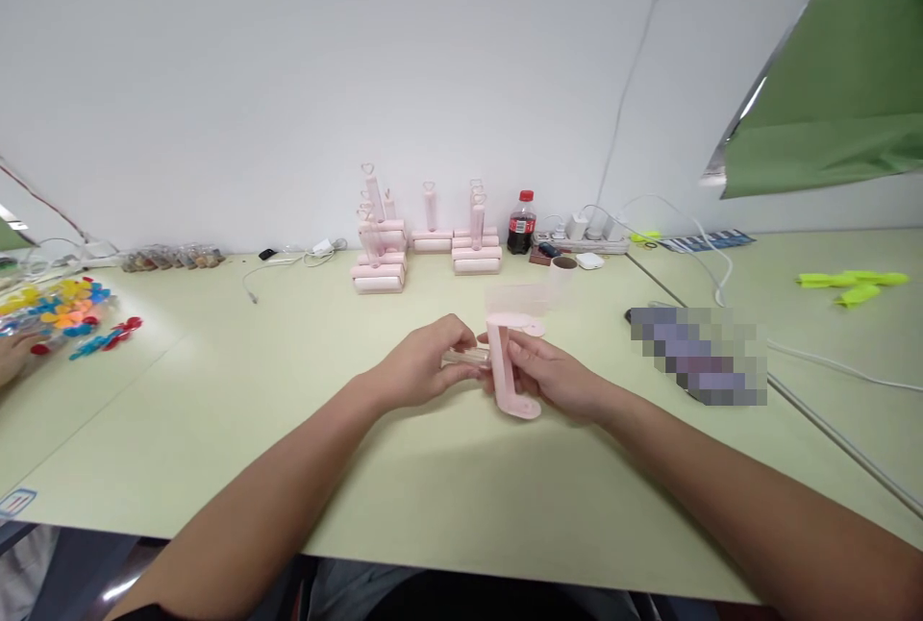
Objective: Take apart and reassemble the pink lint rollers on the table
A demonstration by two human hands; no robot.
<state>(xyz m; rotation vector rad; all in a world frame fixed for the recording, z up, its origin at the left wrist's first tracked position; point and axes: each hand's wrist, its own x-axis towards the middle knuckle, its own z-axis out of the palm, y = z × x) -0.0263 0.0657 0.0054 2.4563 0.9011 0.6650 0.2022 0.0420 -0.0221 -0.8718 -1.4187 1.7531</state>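
Observation:
Above the pale green table (404, 506), my left hand (425, 361) is closed on a clear handle (465, 358) that points toward the right. My right hand (552, 373) is wrapped round a pink U-shaped frame (500, 366), with its fingers partly hidden behind it. The handle's end meets the frame's long side; whether they are joined cannot be made out. Just behind the hands lie a translucent pink cover (515, 298) and a pale roll (561, 277) with a brown core.
Pink rollers with upright handles (380, 273) stand by the wall, beside a cola bottle (521, 223). A power strip (591, 242) and cables lie at the back. On the right is a blurred-out phone (696, 357). Another person's hand (15, 355) touches colourful parts (68, 309) at far left.

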